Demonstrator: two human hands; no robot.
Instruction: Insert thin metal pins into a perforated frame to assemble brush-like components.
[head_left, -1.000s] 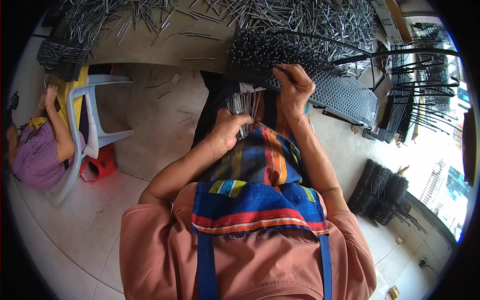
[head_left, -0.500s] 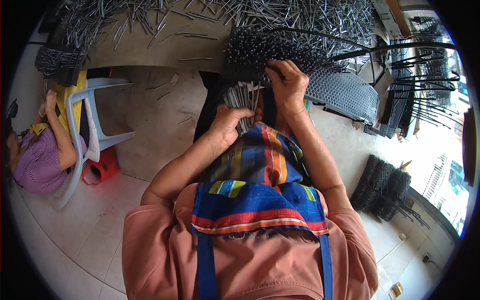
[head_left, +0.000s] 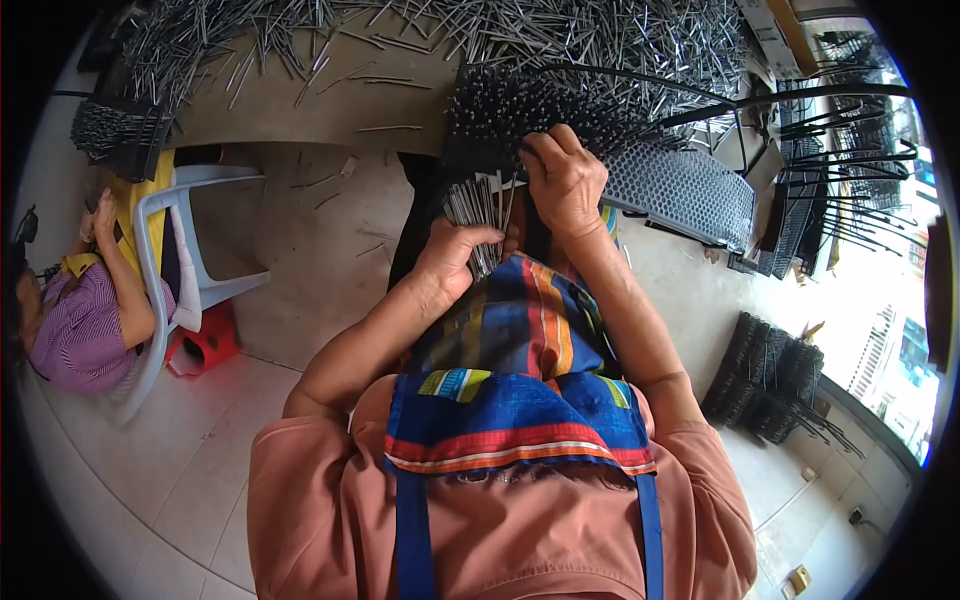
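My left hand (head_left: 452,250) is wrapped round a fanned bundle of thin metal rods (head_left: 474,208), held upright over my lap with the thumb across it. Just right of and above the bundle, my right hand (head_left: 568,185) is closed in a pinch. A thin dark rod seems to show at its fingertips, though most of it is hidden. Beyond those fingers lies a perforated rack (head_left: 683,190), its left part densely packed with upright rods (head_left: 500,108) and its right part showing bare holes.
Loose metal rods (head_left: 300,40) are heaped along the table (head_left: 300,95). Black hooked racks (head_left: 850,190) hang at the right, with dark bundles (head_left: 762,375) on the floor below. At the left, another person (head_left: 90,320) sits in a pale blue chair (head_left: 150,250) near a red container (head_left: 205,340).
My right hand has moved slightly left and down, off the packed rack's edge and closer to the bundle. My left hand stays nearly in place, still gripping the rods.
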